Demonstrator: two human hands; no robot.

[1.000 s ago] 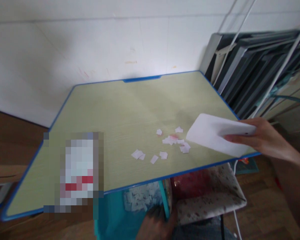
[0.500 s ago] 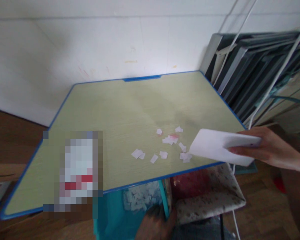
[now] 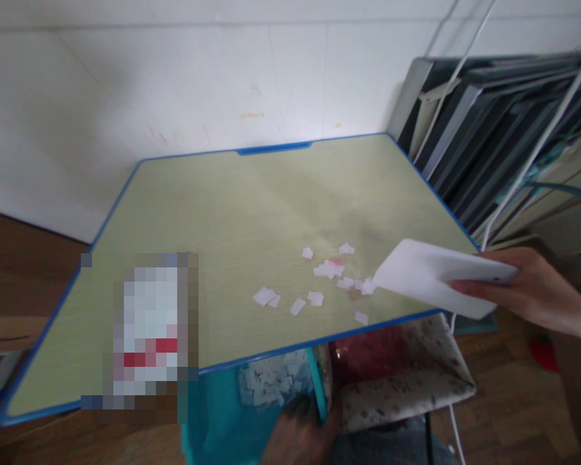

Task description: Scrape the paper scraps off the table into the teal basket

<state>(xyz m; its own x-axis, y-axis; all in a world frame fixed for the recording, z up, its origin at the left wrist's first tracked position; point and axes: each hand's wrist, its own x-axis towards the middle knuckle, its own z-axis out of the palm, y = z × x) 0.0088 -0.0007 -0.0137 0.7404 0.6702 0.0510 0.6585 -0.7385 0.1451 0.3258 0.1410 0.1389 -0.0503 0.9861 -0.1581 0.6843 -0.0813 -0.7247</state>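
Note:
My right hand [image 3: 527, 284] grips a flat white plastic scraper [image 3: 426, 278] at its right end, thumb on the near face. The scraper tilts over the right part of the yellow-green tabletop [image 3: 232, 213], its left tip by a cluster of small white paper pieces [image 3: 351, 284]. More white scraps [image 3: 265, 297] lie scattered to the left, and a pink mark shows near the middle ones. Below the front edge, my left hand [image 3: 303, 423] is closed on the right rim of a teal bin [image 3: 223, 413]. Many white pieces [image 3: 274, 381] lie inside it.
A speckled box [image 3: 401, 403] with a reddish inside stands right of the bin. Dark flat panels [image 3: 503, 123] lean by the wall at right, with white cords [image 3: 532, 155] in front. A blurred-out item [image 3: 150, 323] covers the table's left front.
My right hand and the scraper have moved slightly right. Paper pieces by its tip have shifted farther from the front edge, with one lying apart near that edge. My left hand stays put.

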